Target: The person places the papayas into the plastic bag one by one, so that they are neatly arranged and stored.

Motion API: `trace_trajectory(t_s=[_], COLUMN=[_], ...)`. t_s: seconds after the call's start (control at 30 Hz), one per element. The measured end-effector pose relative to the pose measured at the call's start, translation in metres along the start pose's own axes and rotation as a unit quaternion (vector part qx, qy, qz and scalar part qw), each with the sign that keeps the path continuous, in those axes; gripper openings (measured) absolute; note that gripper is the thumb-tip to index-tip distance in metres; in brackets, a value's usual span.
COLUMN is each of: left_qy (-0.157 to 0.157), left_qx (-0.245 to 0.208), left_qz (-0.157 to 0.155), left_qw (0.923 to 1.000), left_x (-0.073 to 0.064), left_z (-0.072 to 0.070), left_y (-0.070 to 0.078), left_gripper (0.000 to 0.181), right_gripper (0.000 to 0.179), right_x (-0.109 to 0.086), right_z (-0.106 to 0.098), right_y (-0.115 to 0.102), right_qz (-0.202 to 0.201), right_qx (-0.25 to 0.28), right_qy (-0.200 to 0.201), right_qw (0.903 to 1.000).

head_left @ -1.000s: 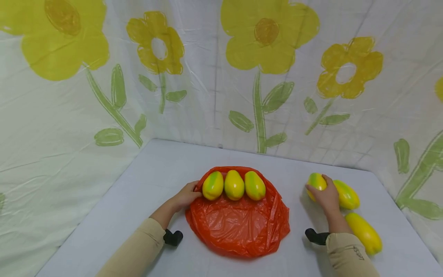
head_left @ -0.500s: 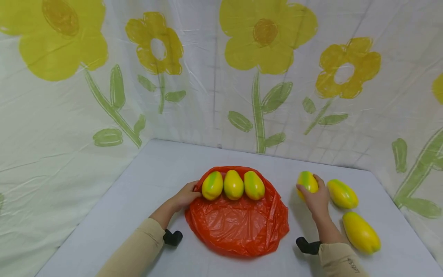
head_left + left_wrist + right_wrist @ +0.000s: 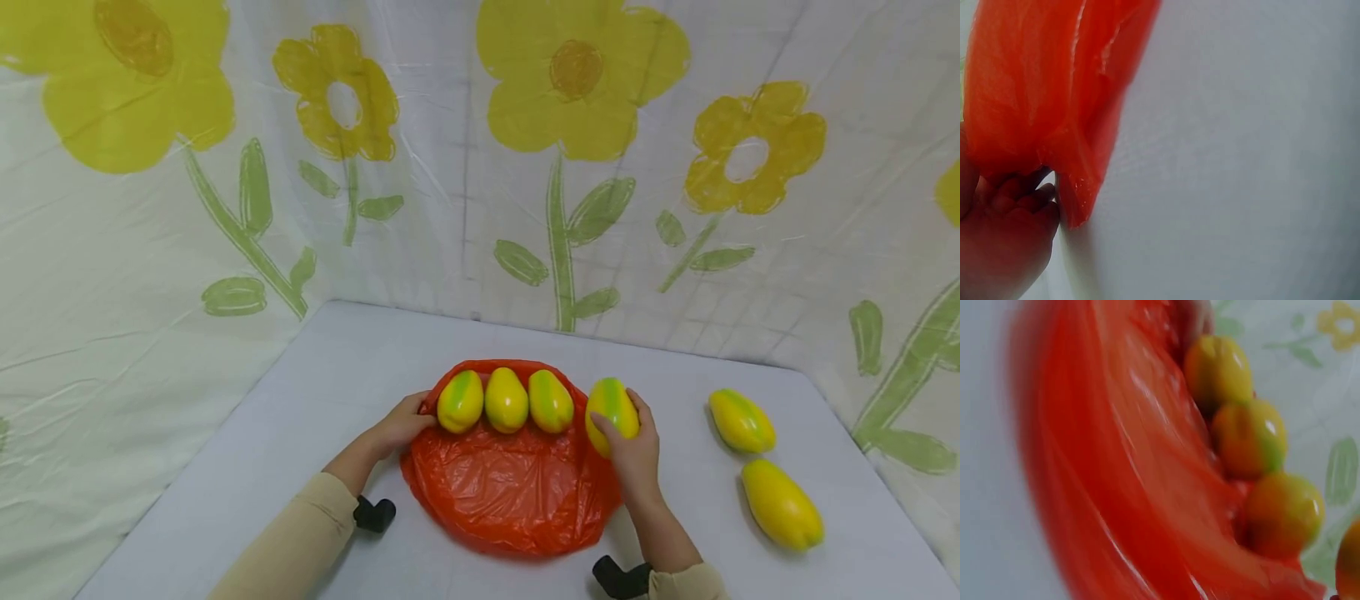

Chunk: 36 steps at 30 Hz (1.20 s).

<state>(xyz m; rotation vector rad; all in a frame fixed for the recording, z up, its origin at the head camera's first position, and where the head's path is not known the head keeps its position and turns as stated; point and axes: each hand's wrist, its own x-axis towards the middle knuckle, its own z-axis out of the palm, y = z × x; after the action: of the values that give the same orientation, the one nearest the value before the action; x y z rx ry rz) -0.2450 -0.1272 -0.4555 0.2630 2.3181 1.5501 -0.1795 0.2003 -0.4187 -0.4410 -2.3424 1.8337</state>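
A red plastic bag (image 3: 517,500) lies spread open on the table, three yellow papayas (image 3: 507,402) with green streaks lined up along its far side. My left hand (image 3: 402,423) grips the bag's left edge; in the left wrist view its fingers (image 3: 1013,200) curl under the red plastic. At the bag's right rim, my right hand (image 3: 637,446) holds another papaya (image 3: 613,400) between thumb and fingers. That fruit overlaps the bag in the head view and shows only partly at the lower right corner of the right wrist view.
Two more papayas, one farther back (image 3: 742,421) and one nearer (image 3: 782,505), lie at the right of the white table (image 3: 360,350). Behind the table hangs a white curtain (image 3: 442,208) with painted yellow flowers.
My right hand has carried a papaya leftward from beside the other loose ones to the bag's right rim. My left hand keeps its place on the bag's edge.
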Motion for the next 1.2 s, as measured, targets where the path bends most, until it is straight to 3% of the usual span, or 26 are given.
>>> trace_trajectory(t_s=[0.23,0.77,0.97,1.2], left_qy=[0.006,-0.009,-0.004,-0.002], left_qx=[0.001,-0.009,-0.003,-0.003], left_qz=[-0.003,0.006,0.003,0.002], left_qw=[1.0000,0.9999,1.0000,1.0000], left_x=[-0.001,-0.001,0.000,0.000], left_z=[0.000,-0.002,-0.002,-0.001], left_y=[0.001,0.002,0.000,-0.002], left_gripper=[0.036,0.035,0.035,0.031], right_gripper=[0.078,0.078,0.082,0.087], right_x=[-0.023,-0.058,-0.065,-0.081], right_z=[0.028,0.081,0.103,0.133], right_y=[-0.006,-0.017,-0.021,-0.019], right_qz=[0.024,0.036,0.034,0.026], right_qx=[0.057,0.108,0.115,0.086], right_qy=[-0.016,-0.033,-0.054,-0.101], right_qw=[0.9979,0.9929,0.9913,0.9908])
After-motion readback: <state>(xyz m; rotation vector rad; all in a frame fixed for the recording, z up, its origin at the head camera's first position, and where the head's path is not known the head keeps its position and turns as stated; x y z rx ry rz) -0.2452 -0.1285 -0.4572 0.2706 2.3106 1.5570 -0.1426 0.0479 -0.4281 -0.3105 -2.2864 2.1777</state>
